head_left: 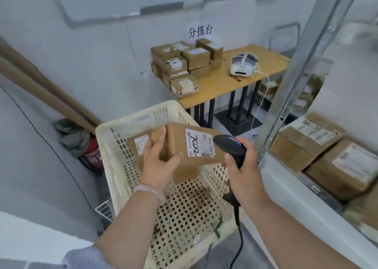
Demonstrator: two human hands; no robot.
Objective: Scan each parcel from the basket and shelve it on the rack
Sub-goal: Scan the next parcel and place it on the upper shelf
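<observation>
My left hand (158,158) grips a small brown cardboard parcel (184,148) above the cream perforated basket (122,129); its white label with a barcode and handwritten digits faces up. My right hand (241,166) holds a black corded barcode scanner (231,146), whose head is right at the label's barcode edge. Another labelled parcel (139,146) lies inside the basket, behind my left hand. The metal rack (294,78) stands at the right, and its low shelf carries several brown parcels (327,152).
A wooden table (231,84) at the back bears a stack of parcels (184,66) and a white headset (243,64) with a cable. A red fire extinguisher (93,154) and leaning cardboard tubes (41,88) stand at the left wall.
</observation>
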